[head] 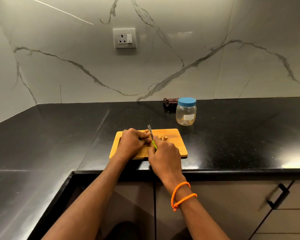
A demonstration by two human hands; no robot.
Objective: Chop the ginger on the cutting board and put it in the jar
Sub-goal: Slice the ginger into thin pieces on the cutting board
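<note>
A wooden cutting board (173, 146) lies on the black counter near its front edge. My left hand (132, 143) presses down on a piece of ginger (146, 131), most of it hidden under the fingers. My right hand (164, 156) grips the green handle of a small knife (150, 132), whose blade stands just right of my left fingertips. Cut ginger pieces (163, 137) lie on the board to the right of the blade. A clear plastic jar (186, 113) with a blue lid screwed on stands behind the board to the right.
A dark crumpled cloth (170, 102) lies against the marble wall behind the jar. A wall socket (124, 38) sits above the counter. The counter (241, 135) turns a corner at the left. Cabinet doors with a black handle (278, 196) are below the edge.
</note>
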